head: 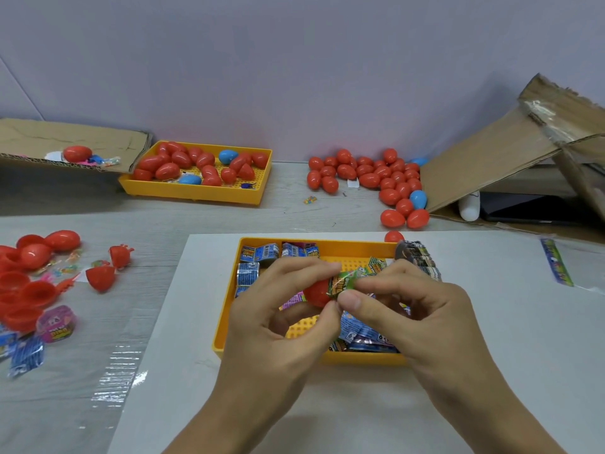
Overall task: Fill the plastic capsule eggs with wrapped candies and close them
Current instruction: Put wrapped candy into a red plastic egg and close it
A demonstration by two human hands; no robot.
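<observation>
My left hand [278,309] grips a red egg half [316,293] above the near yellow tray [226,326]. My right hand [409,306] pinches a green wrapped candy [343,281] at the mouth of that half. Blue, pink and green wrapped candies [257,255] lie in the tray under both hands. A pile of closed red and blue eggs [376,178] lies on the table at the back right. Open red egg halves [36,291] lie at the left.
A second yellow tray [196,191] with closed eggs stands at the back left, beside a cardboard flap [49,139]. A torn cardboard box [510,152] leans at the right. Loose candies [26,355] lie on clear plastic wrap at the near left. A white sheet [491,322] lies under the near tray.
</observation>
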